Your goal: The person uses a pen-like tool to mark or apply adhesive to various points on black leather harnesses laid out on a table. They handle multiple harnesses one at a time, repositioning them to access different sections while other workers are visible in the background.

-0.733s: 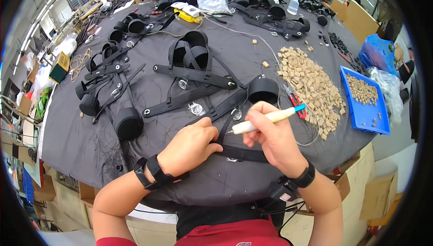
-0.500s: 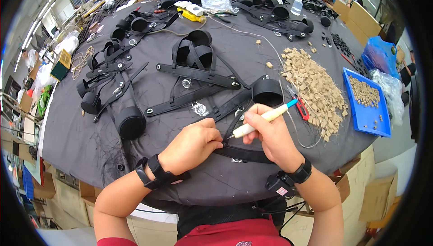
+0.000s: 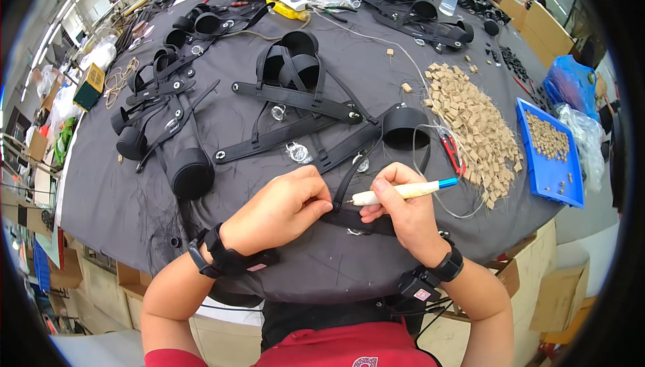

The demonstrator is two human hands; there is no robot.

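Observation:
My right hand (image 3: pixel 411 218) grips a white pen-shaped corded tool (image 3: pixel 402 191) with a blue rear end. The tool lies nearly level, its thin metal tip pointing left at a narrow black strap (image 3: pixel 345 182). My left hand (image 3: pixel 279 207) is closed, thumb and forefinger pinched together at the strap's lower end; whatever is between them is too small to make out. That strap meets a wider black band (image 3: pixel 366 222) running under my right fingers. Beyond my hands, a round black cup (image 3: pixel 406 127) is joined to a black band with metal fittings.
Similar black strap pieces (image 3: pixel 295 105) lie at centre and left. A grey cord (image 3: pixel 396 46) crosses the cloth. Red-handled pliers (image 3: pixel 453 154) rest beside a heap of small tan blocks (image 3: pixel 474 132). A blue tray (image 3: pixel 563 199) stands at right. People sit at the far side.
The pen tool has swung from a steep slant to nearly level, its tip still near the strap. My right hand has shifted slightly down. My left fingertips remain by the strap.

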